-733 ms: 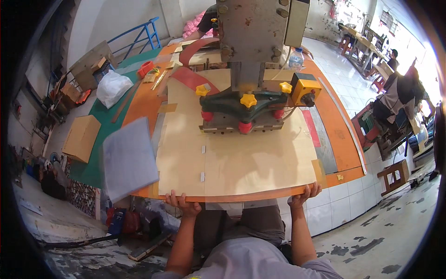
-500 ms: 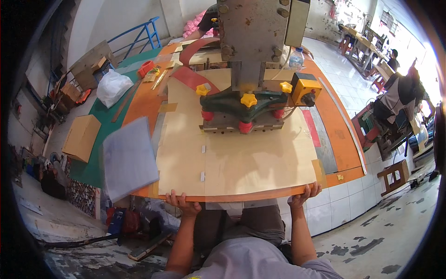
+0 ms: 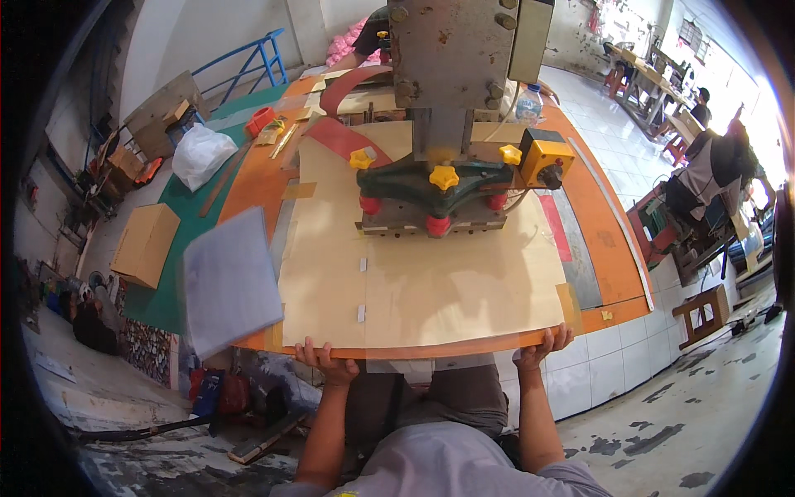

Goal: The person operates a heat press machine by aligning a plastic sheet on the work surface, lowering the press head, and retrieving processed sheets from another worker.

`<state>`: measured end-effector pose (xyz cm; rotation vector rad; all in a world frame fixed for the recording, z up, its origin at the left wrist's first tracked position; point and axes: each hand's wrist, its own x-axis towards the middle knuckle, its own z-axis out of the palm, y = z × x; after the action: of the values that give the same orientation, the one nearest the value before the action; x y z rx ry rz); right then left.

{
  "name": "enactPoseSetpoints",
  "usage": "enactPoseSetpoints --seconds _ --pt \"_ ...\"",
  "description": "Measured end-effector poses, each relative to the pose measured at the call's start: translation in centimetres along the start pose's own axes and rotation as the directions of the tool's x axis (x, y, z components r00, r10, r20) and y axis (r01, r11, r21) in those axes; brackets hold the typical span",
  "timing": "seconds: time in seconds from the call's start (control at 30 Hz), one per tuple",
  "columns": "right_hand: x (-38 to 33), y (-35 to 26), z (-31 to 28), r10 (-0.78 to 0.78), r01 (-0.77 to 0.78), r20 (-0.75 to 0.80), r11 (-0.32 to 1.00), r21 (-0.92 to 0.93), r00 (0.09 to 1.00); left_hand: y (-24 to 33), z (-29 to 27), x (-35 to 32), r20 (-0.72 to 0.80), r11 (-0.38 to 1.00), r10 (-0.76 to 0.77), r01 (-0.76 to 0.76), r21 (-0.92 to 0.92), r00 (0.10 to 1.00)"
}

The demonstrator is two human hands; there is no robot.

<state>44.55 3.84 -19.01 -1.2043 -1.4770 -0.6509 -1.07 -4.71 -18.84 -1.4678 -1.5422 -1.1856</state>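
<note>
My left hand [image 3: 327, 363] grips the near edge of an orange board [image 3: 611, 248] from below, left of the middle, its fingertips curled up at the rim. Toward the board's near right corner, my right hand [image 3: 539, 351] has hold of the same edge, fingers bent. On the board lies a large cream sheet [image 3: 447, 286] with tape at its sides and two small white marks. Over its far part stands a press head [image 3: 435, 186], dark green with yellow star knobs and red feet. Whether its plate touches the sheet, I cannot tell.
Clear plastic sheets [image 3: 233, 282] overlap the board's left side. Nearby are a cardboard box [image 3: 146, 246], a white plastic bag [image 3: 203, 157] and a red tape dispenser [image 3: 261, 122]. A yellow control box [image 3: 546, 157] hangs right of the press. Another person's arm [image 3: 352, 60] shows behind it.
</note>
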Motion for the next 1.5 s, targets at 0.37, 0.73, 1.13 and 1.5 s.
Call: enactPoseSetpoints --seconds 0.37,0.73,1.13,1.5 --pt "0.19 -0.08 -0.04 -0.014 0.015 0.009 0.999 -0.043 1.0 -0.16 -0.13 -0.27 0.017 1.0 0.0 0.0 0.011 1.0" --pt "-0.35 0.19 0.03 0.001 -0.001 0.002 1.0 0.001 1.0 -0.07 -0.12 -0.05 0.018 1.0 0.007 -0.007 -0.023 1.0" --pt "-0.33 0.26 0.2 0.0 -0.001 -0.015 1.0 -0.005 1.0 -0.14 -0.09 -0.39 0.018 1.0 -0.014 0.014 0.002 1.0" --pt "0.08 0.13 -0.05 -0.023 0.023 0.003 1.0 -0.012 1.0 0.16 -0.04 -0.03 0.011 1.0 -0.01 0.009 0.005 1.0"
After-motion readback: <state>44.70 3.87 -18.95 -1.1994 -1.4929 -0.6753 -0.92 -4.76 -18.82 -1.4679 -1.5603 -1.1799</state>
